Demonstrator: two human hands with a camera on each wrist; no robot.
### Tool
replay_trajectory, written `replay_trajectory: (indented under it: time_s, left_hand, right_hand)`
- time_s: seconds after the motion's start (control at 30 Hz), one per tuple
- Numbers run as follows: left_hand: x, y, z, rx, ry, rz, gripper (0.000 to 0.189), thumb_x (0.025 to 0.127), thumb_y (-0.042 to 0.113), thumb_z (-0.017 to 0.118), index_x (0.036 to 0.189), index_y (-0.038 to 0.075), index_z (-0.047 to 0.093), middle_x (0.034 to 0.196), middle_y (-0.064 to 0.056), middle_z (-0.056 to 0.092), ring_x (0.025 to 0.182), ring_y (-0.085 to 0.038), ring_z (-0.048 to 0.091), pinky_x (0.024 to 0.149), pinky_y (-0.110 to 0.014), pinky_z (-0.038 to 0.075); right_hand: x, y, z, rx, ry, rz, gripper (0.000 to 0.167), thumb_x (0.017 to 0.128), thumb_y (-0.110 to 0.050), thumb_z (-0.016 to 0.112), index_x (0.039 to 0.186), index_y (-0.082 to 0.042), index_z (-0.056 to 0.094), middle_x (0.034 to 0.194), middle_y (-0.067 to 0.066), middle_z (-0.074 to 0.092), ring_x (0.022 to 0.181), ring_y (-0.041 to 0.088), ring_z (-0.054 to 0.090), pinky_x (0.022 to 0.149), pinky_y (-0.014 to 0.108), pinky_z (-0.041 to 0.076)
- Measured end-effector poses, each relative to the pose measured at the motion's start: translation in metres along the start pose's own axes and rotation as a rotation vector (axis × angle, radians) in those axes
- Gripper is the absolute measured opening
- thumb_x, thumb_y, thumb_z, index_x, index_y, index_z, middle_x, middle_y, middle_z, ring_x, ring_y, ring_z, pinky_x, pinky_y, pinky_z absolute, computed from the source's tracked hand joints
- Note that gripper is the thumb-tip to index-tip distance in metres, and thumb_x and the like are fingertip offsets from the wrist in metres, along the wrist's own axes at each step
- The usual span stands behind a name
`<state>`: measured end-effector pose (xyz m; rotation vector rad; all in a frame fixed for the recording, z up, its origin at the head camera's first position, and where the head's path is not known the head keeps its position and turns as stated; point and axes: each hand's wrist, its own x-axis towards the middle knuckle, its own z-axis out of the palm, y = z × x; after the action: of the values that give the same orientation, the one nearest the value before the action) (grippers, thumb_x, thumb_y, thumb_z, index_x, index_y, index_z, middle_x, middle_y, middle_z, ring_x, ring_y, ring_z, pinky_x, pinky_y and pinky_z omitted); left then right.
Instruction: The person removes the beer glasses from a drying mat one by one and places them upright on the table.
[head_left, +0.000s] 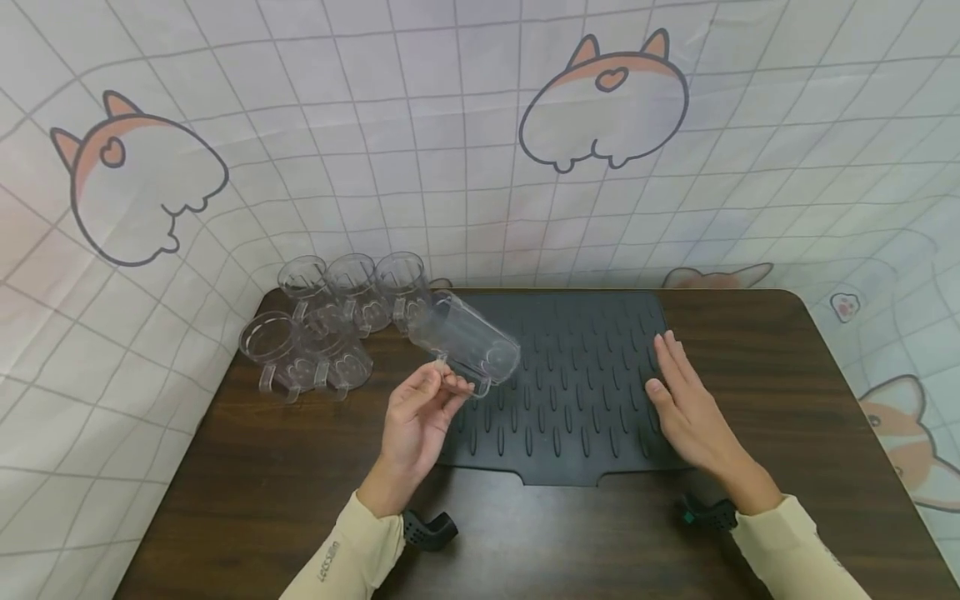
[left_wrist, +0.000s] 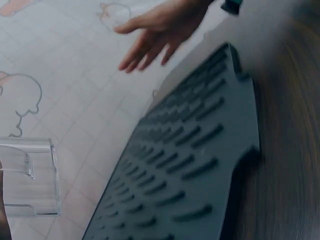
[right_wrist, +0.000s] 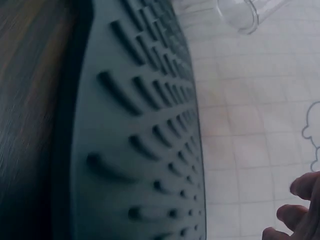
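In the head view my left hand (head_left: 418,417) pinches the handle of a clear mug (head_left: 468,342), which tilts on its side above the left part of a dark ridged mat (head_left: 558,471). The same mug's clear wall (left_wrist: 42,175) shows at the left edge of the left wrist view. My right hand (head_left: 693,417) hovers at the mat's right edge, fingers straight and holding nothing. It also appears at the top of the left wrist view. Several other clear mugs (head_left: 343,346) stand in two rows to the left of the mat.
The mat lies on a dark wooden table (head_left: 285,492). A white gridded cloth (head_left: 480,192) with cartoon animals hangs behind the table and along its sides. The standing mugs crowd the table's back left corner.
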<state>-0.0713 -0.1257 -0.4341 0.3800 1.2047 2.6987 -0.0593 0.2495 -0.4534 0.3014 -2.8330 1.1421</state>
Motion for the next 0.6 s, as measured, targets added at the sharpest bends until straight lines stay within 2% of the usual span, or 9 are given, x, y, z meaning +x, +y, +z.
replay_trajectory:
  time_s: [0.1, 0.27, 0.4, 0.6]
  left_hand:
    - [0.000, 0.006, -0.005, 0.057, 0.031, -0.004, 0.030, 0.111, 0.009, 0.041, 0.100, 0.014, 0.068, 0.096, 0.004, 0.069, 0.097, -0.011, 0.072, 0.101, -0.026, 0.057]
    - [-0.002, 0.015, -0.013, 0.164, 0.056, 0.023, 0.025, 0.110, 0.009, 0.047, 0.101, 0.014, 0.069, 0.096, 0.005, 0.070, 0.096, -0.009, 0.073, 0.100, -0.025, 0.058]
    - [-0.004, 0.022, -0.022, 0.245, 0.072, 0.032, 0.018, 0.108, 0.010, 0.052, 0.102, 0.013, 0.068, 0.097, 0.005, 0.071, 0.096, -0.008, 0.073, 0.099, -0.024, 0.058]
    - [-0.007, 0.030, -0.034, 0.326, 0.099, 0.017, 0.015, 0.107, 0.009, 0.054, 0.102, 0.014, 0.067, 0.096, 0.006, 0.073, 0.096, -0.007, 0.072, 0.100, -0.023, 0.056]
  right_hand:
    - [-0.002, 0.005, -0.003, -0.065, -0.028, -0.005, 0.068, 0.111, -0.036, 0.042, 0.167, -0.019, 0.008, 0.177, 0.009, 0.000, 0.163, 0.042, -0.001, 0.121, 0.078, 0.011]
    - [-0.008, 0.010, -0.007, -0.209, -0.067, -0.020, 0.076, 0.109, -0.041, 0.046, 0.167, -0.009, 0.007, 0.176, 0.015, 0.001, 0.164, 0.040, -0.003, 0.123, 0.076, 0.006]
    - [-0.014, 0.013, -0.010, -0.315, -0.087, -0.006, 0.082, 0.108, -0.048, 0.047, 0.165, -0.002, 0.009, 0.175, 0.020, 0.006, 0.163, 0.042, 0.002, 0.124, 0.075, 0.008]
    - [-0.021, 0.020, -0.012, -0.398, -0.128, 0.013, 0.087, 0.106, -0.053, 0.048, 0.164, 0.002, 0.012, 0.173, 0.025, 0.009, 0.162, 0.045, 0.008, 0.126, 0.072, 0.007]
